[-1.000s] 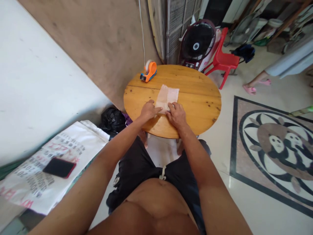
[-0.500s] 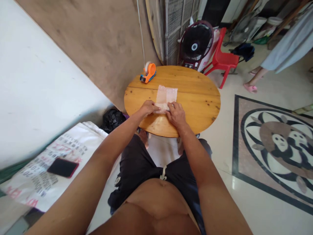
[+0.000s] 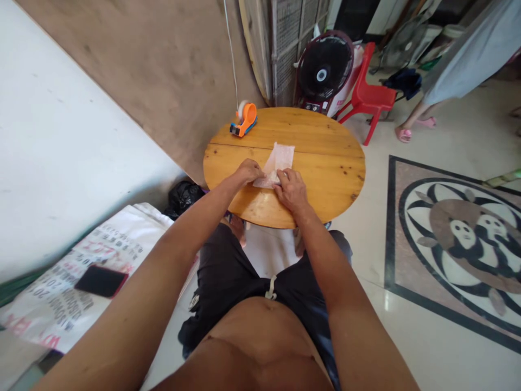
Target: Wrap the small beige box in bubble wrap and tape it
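wooden table (image 3: 325,149) has a thin pinkish sheet (image 3: 284,157) mid-top, partly covered, left hand (image 3: 246,171) at its left side, right hand (image 3: 292,189) curled over its right, can't tell if either grips, tape dispenser (image 3: 249,116) beyond, bystander (image 3: 464,68) cut off up top.

The bare left arm (image 3: 175,244) and bare right arm (image 3: 345,293) reach forward and converge, elbows slightly bent. The left grip (image 3: 248,171), an uncovered hand, angles inward, its fingers (image 3: 256,170) bunched. The right grip (image 3: 291,187), also uncovered, lies palm down near it, fingers curled; how tightly either closes is unclear.
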Available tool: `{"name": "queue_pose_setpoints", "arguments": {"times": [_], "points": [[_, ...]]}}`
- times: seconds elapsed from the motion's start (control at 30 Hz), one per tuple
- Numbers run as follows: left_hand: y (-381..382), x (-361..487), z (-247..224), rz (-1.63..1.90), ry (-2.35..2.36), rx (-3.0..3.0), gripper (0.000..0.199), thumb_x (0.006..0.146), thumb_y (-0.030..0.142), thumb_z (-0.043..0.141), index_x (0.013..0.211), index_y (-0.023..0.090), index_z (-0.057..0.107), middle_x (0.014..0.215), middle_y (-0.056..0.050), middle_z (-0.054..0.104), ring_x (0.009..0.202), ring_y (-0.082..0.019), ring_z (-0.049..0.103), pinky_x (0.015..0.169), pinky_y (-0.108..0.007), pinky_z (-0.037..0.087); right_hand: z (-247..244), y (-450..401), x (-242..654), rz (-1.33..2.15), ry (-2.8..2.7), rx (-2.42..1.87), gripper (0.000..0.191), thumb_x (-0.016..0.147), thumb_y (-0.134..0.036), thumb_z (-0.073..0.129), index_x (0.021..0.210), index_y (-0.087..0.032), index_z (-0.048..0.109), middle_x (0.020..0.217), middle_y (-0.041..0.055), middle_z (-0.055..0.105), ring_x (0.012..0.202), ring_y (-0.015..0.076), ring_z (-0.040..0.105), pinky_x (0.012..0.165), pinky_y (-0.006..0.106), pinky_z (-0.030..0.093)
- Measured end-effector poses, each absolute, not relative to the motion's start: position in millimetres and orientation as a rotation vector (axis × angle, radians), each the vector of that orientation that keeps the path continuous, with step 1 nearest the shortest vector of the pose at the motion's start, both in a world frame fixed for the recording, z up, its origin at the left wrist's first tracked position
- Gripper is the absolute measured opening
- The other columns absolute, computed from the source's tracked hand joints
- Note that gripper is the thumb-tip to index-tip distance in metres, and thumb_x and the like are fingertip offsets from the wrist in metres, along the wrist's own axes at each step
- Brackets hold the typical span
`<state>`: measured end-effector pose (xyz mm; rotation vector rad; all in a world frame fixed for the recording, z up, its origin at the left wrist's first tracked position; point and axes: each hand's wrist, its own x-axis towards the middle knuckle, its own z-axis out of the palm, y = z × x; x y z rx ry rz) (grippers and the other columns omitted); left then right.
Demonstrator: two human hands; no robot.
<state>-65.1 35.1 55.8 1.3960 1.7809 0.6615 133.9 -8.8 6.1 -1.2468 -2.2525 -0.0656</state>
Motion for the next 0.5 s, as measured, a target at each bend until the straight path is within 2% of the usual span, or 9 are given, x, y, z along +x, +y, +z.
{"name": "queue_pose_setpoints", "arguments": {"times": [0.2,0.3,0.37,0.5], "points": [[34,-60,53,0.829,1.883,1.49,0.02,0.082,0.023,0.071,0.068,0.017,0.059,0.064,0.002,0.053,0.065,-0.012,0.048,0.063,-0.026,0.036,6,-8,134,-0.046,-2.27,-1.271,0.054,0.1,-0.042,0.05,0.145,-0.013,0.056,0.137,0.0203,0.056,0.121,0.0342,0.05,0.106,0.05,0.045],[27,-62,50,0.901,1.825,1.404,0.015,0.086,0.029,0.068,0.079,0.016,0.064,0.073,-0.002,0.061,0.07,-0.014,0.053,0.066,-0.027,0.04,6,-9,134,-0.059,-2.263,-1.27,0.054,0.101,-0.043,0.05,0.145,-0.012,0.056,0.137,0.0199,0.057,0.121,0.0342,0.049,0.107,0.05,0.045],[21,-67,49,0.911,1.701,1.306,0.018,0.083,0.029,0.072,0.093,0.015,0.068,0.08,-0.004,0.067,0.074,-0.015,0.058,0.068,-0.026,0.043,6,-9,134,-0.061,-2.26,-1.263,0.055,0.101,-0.043,0.05,0.145,-0.012,0.056,0.138,0.0197,0.057,0.121,0.034,0.049,0.107,0.049,0.044],[12,-75,53,0.801,1.468,1.178,0.044,0.067,0.019,0.083,0.109,0.017,0.069,0.088,-0.004,0.072,0.074,-0.015,0.064,0.066,-0.025,0.046,6,-10,134,-0.057,-2.26,-1.254,0.054,0.101,-0.041,0.051,0.145,-0.011,0.056,0.137,0.0195,0.057,0.12,0.0337,0.049,0.108,0.048,0.044]]}}
